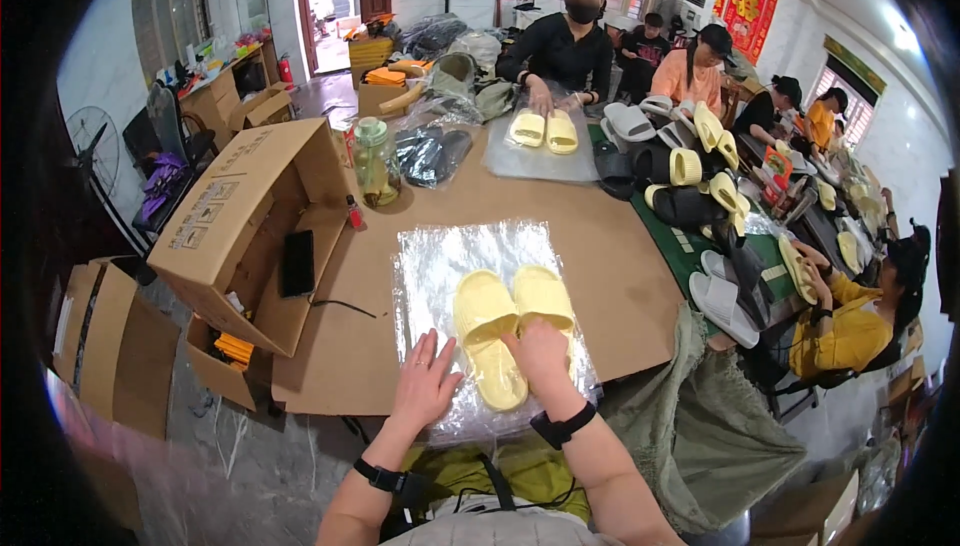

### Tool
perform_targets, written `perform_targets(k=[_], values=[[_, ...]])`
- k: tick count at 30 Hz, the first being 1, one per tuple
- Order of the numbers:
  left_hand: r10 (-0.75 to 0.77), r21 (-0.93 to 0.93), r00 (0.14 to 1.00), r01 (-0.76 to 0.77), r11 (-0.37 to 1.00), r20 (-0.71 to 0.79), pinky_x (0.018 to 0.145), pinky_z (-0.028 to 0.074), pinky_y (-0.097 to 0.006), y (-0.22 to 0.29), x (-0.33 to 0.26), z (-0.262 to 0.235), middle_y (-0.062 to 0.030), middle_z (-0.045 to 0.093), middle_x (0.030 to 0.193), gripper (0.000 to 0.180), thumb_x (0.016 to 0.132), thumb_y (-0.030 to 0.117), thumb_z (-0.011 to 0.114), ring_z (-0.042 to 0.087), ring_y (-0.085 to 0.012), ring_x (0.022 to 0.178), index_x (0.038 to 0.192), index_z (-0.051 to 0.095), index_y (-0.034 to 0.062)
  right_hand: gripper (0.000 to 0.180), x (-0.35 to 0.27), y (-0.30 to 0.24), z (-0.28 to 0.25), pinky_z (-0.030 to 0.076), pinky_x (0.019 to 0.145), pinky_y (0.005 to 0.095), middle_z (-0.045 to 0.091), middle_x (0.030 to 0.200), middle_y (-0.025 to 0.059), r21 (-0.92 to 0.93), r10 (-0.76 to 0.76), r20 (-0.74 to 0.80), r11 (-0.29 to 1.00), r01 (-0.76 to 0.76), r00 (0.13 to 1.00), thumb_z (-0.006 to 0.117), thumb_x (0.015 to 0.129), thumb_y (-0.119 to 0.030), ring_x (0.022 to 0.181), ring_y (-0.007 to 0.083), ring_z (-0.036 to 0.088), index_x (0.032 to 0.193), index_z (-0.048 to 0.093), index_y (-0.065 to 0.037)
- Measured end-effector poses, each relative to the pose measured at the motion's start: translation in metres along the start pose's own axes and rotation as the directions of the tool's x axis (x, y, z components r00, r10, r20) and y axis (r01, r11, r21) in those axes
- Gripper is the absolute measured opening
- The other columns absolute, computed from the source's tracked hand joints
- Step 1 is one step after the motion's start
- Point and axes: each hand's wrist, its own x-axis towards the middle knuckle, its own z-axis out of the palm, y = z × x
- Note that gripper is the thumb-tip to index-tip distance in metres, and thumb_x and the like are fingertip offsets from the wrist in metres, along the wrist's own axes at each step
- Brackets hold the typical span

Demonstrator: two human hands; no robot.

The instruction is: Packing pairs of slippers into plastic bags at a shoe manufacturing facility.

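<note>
A pair of pale yellow slide slippers lies side by side, toes away from me, on a stack of clear plastic bags (425,256). My right hand (540,356) is over the right slipper (543,291), its fingers tucked in at the strap and closed on it; the hand hides much of the footbed. Nothing is touching the left slipper (482,306) on its outer side. Beside that slipper, my left hand (427,386) rests flat on the plastic, fingers stretched out and holding nothing.
To the left an open cardboard box (250,216) holds a black phone (297,264). Behind it stands a glass jar (375,161). Across the table a masked person handles another yellow pair (545,130) on plastic. Slippers crowd a green table (660,231) at right, where several people sit.
</note>
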Motion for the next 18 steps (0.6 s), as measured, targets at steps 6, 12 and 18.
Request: perform_targets(k=[6,12,18], values=[[-0.034,0.014,0.999,0.033,0.999,0.016,0.114,0.032,-0.051,0.005,0.004,-0.001,-0.0277,0.043,0.15,0.065,0.093,0.039,0.061,0.037,-0.0457,0.14,0.149,0.045,0.0093,0.03,-0.003,0.01,0.008,0.055,0.063,0.0445,0.068,0.075,0.0156,0.149,0.011,-0.098,0.989,0.004,0.995,0.067,0.088,-0.035,0.071,0.0312,0.069,0.085,0.062,-0.005],[-0.118,-0.081,0.992,0.121,0.989,0.04,0.114,0.032,-0.05,0.01,0.006,-0.008,-0.0266,0.045,0.147,0.084,0.09,0.038,0.067,0.036,-0.0441,0.141,0.151,0.03,-0.0049,0.031,-0.008,0.003,0.018,0.056,0.066,0.0433,0.067,0.081,0.0166,0.055,0.063,-0.114,0.997,-0.057,0.991,0.062,0.092,-0.034,0.076,0.0321,0.069,0.089,0.061,-0.003],[-0.071,-0.001,0.996,0.072,0.997,0.049,0.115,0.031,-0.051,0.006,0.005,-0.001,-0.0263,0.042,0.15,0.082,0.089,0.034,0.068,0.035,-0.044,0.141,0.151,0.032,-0.0054,0.029,-0.007,0.012,0.04,0.056,0.067,0.0433,0.063,0.083,0.0145,0.102,0.013,-0.252,0.995,0.014,0.968,0.065,0.088,-0.032,0.078,0.0311,0.066,0.091,0.059,-0.004]])
